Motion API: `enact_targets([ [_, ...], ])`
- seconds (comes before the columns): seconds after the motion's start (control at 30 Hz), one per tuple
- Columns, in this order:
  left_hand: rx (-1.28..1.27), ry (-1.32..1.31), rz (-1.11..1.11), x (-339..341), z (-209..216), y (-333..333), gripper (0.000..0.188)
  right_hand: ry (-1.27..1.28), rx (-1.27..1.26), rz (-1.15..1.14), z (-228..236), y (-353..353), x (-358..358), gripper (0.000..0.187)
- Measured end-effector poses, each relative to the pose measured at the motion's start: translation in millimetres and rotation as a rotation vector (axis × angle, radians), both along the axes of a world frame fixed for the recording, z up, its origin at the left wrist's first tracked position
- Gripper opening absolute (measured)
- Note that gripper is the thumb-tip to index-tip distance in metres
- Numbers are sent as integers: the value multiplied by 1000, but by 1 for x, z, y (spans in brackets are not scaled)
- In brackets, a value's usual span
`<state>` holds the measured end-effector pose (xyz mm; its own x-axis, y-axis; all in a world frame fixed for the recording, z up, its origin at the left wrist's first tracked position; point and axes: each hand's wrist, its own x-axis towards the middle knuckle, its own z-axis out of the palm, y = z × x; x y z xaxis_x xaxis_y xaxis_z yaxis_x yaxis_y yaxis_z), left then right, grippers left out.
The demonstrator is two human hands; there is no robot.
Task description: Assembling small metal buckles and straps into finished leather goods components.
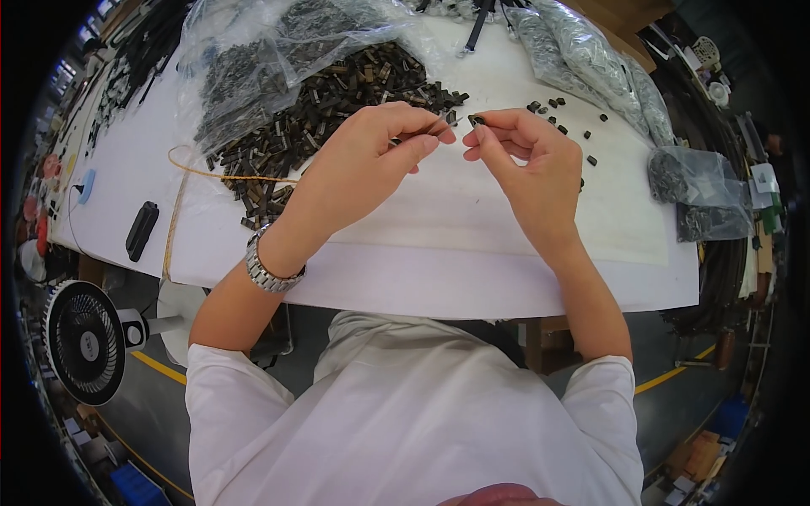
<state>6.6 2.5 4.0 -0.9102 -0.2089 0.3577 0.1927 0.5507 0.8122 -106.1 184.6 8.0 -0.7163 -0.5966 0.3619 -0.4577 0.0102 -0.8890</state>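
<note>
Over the middle of the white table (pixel 472 211), both my hands are raised close together, fingertips a little apart. My left hand (pixel 367 160), with a metal watch (pixel 268 263) on its wrist, pinches a small thin shiny piece (pixel 454 122) too small to name. Between the thumb and index finger of my right hand (pixel 536 160) is a small dark block-like piece (pixel 476 120). A big heap of similar small dark pieces (pixel 337 88) spreads behind and left of my left hand. Several loose dark pieces (pixel 588 135) are scattered beyond and beside my right hand.
Clear plastic bags lie over the heap (pixel 253 72) and at the back right (pixel 582 51). Another filled bag (pixel 700 194) sits at the right edge. A black case-like object (pixel 142 231) and a yellow cord (pixel 228 177) lie left; a fan (pixel 84 341) stands below.
</note>
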Motion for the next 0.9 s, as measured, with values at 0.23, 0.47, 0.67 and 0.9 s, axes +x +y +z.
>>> enact_targets([
  [0.23, 36, -246, 29, 9, 22, 10, 27, 243, 35, -80, -7, 2, -2, 13],
  [0.47, 84, -8, 62, 7, 4, 15, 21, 434, 30, -106, -9, 2, -3, 12],
  [0.67, 22, -104, 22, 11, 16, 23, 18, 598, 32, -121, -13, 1, -1, 14],
  [0.9, -149, -31, 45, 7, 5, 20, 16, 808, 17, -116, -14, -3, -1, 17],
])
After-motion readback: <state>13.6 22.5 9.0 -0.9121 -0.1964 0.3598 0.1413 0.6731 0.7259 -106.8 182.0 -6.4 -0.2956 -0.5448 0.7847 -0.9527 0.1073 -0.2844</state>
